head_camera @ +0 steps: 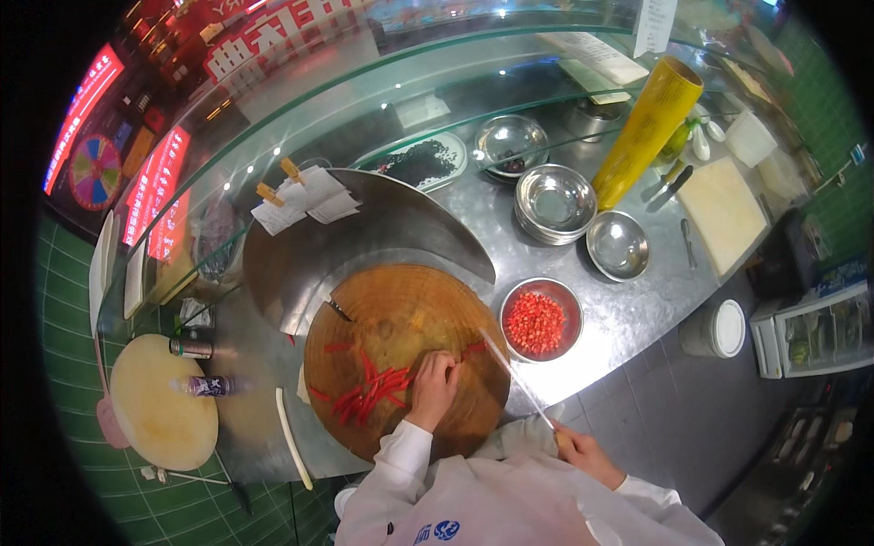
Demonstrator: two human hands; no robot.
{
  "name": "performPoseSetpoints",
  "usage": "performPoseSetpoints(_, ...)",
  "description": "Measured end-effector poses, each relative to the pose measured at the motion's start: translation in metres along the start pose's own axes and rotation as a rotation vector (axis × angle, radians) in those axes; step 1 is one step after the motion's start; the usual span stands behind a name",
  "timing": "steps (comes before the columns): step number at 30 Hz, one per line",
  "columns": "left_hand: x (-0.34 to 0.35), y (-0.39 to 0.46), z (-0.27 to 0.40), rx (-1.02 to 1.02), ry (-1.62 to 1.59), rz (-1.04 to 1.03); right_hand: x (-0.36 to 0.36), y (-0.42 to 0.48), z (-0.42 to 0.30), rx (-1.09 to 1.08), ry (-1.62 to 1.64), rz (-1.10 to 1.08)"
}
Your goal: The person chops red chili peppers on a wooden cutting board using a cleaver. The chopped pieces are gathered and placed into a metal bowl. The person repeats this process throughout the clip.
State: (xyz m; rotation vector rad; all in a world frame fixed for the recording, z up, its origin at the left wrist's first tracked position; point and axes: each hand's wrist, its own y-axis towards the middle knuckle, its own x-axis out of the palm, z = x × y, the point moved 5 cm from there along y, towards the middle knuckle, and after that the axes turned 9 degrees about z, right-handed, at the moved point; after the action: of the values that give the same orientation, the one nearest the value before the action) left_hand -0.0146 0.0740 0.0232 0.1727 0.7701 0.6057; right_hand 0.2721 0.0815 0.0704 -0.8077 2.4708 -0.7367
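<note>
A thick round wooden chopping block lies before me. My left hand rests on it with curled fingers, just right of a pile of long red chilli peppers. Whether anything is under its fingertips is hidden. In my right hand is the handle of a kitchen knife, its blade seen nearly edge-on over the block's right rim. A piece of red chilli lies between my left hand and the blade tip. Beside the block stands a steel bowl of chopped red chillies.
A curved steel guard stands behind the block. Stacked steel bowls, another bowl, a yellow roll and a white cutting board occupy the right. A bottle lies by a round board at left. A glass shelf spans the back.
</note>
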Motion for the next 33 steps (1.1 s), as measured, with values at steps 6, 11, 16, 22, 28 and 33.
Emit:
performPoseSetpoints(6, 0.015, 0.005, 0.001, -0.051, 0.115, -0.112, -0.025, 0.002, 0.001, 0.217, 0.339, -0.053)
performPoseSetpoints(11, 0.013, 0.008, 0.002, -0.293, -0.04, -0.012, -0.03, 0.017, 0.018, 0.217, 0.41, -0.145)
performPoseSetpoints(16, 0.02, -0.011, 0.011, -0.337, -0.136, 0.017, -0.016, 0.029, 0.039, 0.24, 0.497, -0.204)
performPoseSetpoints(22, 0.044, -0.014, 0.028, -0.316, -0.004, -0.099, -0.012, 0.037, 0.053, 0.278, 0.522, -0.245)
performPoseSetpoints(28, 0.063, -0.012, 0.04, -0.299, -0.127, -0.031, -0.009, 0.052, 0.057, 0.231, 0.518, -0.367)
performPoseSetpoints(33, 0.069, -0.013, 0.042, -0.369, -0.195, -0.008, -0.002, 0.062, 0.056, 0.258, 0.539, -0.396)
